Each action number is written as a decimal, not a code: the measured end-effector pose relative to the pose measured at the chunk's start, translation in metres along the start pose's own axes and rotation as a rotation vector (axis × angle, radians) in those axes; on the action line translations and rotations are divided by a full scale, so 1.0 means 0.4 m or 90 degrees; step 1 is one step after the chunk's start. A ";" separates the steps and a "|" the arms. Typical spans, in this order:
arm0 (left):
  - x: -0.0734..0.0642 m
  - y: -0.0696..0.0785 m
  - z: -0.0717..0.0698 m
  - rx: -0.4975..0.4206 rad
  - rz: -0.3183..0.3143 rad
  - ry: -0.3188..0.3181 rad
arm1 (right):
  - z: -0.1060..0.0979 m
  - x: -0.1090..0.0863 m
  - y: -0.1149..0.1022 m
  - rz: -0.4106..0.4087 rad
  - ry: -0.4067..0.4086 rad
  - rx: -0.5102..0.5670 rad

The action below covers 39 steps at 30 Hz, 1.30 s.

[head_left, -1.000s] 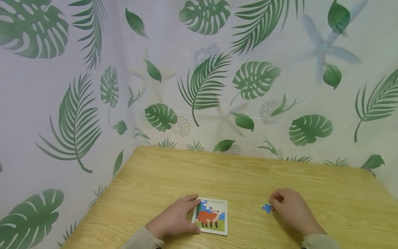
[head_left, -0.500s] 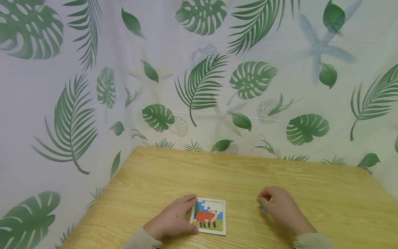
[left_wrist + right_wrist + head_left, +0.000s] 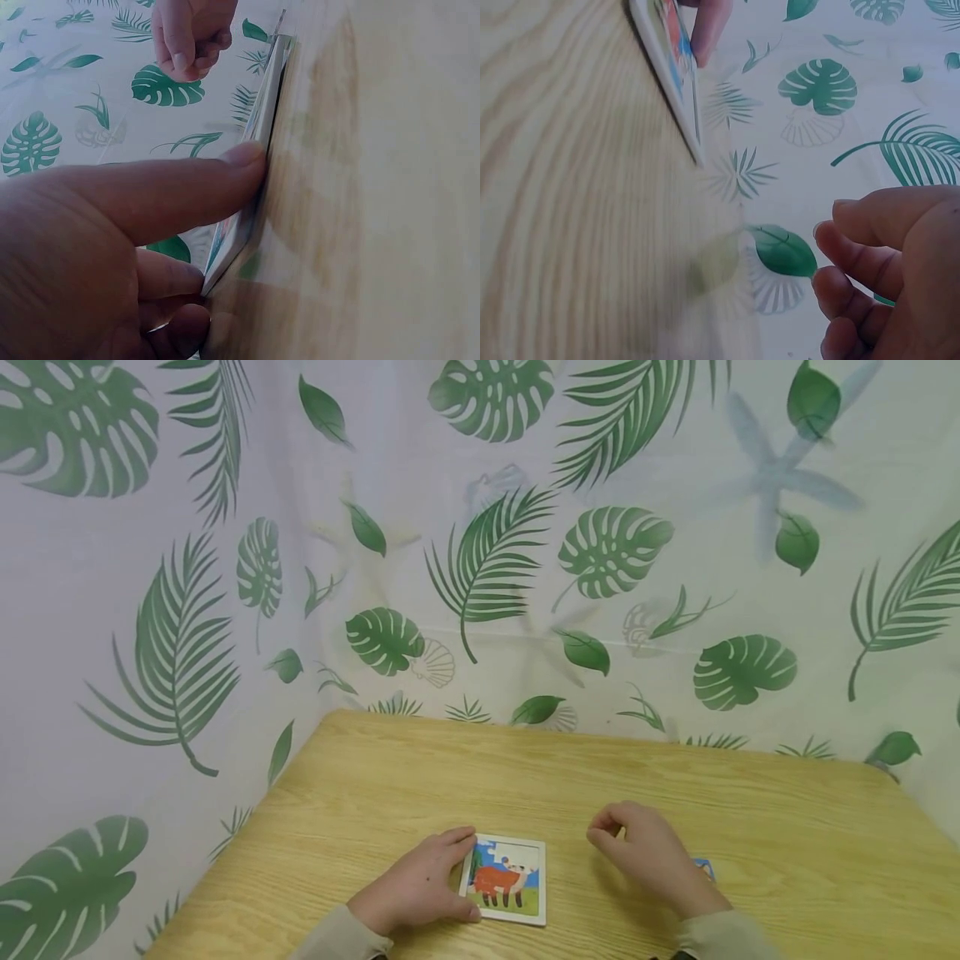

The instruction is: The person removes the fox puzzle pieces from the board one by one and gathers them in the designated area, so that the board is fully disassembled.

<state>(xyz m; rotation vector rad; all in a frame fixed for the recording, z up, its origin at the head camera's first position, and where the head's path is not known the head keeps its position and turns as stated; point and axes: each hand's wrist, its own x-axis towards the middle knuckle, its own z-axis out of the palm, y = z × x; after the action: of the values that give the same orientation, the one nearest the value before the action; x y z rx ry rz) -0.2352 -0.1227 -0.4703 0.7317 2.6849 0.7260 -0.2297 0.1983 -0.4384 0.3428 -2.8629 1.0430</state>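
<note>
A small white-framed jigsaw puzzle (image 3: 501, 887) with a red-brown animal on it lies on the wooden table. A pale gap shows in its upper right part. My left hand (image 3: 423, 881) grips its left side, thumb at the near corner and fingers at the far one. In the left wrist view that thumb lies over the frame's edge (image 3: 236, 244). My right hand (image 3: 645, 856) hovers right of the puzzle with loosely curled fingers, thumb close to the index finger. No piece shows between the fingertips (image 3: 826, 234) in the right wrist view. A blue puzzle piece (image 3: 705, 868) lies beside the right wrist, partly hidden.
The wooden table (image 3: 420, 768) runs back to a white curtain (image 3: 517, 568) printed with green leaves, shells and starfish. The curtain also stands along the left side. Beige sleeves (image 3: 341, 935) cover both forearms.
My right hand has moved left, nearer the puzzle. The blue piece seen by its fingertips earlier is out of sight, and another shows behind the wrist. My left hand stays on the puzzle.
</note>
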 end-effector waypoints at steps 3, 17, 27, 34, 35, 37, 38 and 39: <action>0.001 -0.001 0.000 0.005 0.002 0.001 | 0.008 0.005 -0.021 -0.004 -0.002 0.014; -0.010 0.003 -0.003 0.004 0.011 0.003 | 0.052 0.019 -0.074 0.008 -0.016 0.052; -0.006 0.005 -0.002 0.002 0.009 0.003 | 0.080 0.027 -0.103 0.000 -0.039 0.075; -0.002 0.002 0.002 0.002 0.002 0.002 | 0.102 0.039 -0.118 -0.009 -0.041 0.060; -0.001 0.001 0.002 0.002 0.004 0.003 | 0.105 0.041 -0.120 -0.010 -0.043 0.059; -0.001 0.000 0.003 0.006 0.006 0.006 | 0.113 0.044 -0.123 -0.013 -0.048 0.061; -0.002 0.000 0.003 0.007 0.007 0.007 | 0.117 0.046 -0.124 -0.014 -0.052 0.062; -0.002 0.001 0.002 0.008 0.007 0.009 | 0.121 0.047 -0.124 -0.018 -0.056 0.061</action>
<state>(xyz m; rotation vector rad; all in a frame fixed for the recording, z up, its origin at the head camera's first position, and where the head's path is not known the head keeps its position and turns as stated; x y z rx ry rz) -0.2339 -0.1225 -0.4707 0.7488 2.7018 0.7198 -0.2360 0.1268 -0.4418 0.4447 -2.8812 1.1930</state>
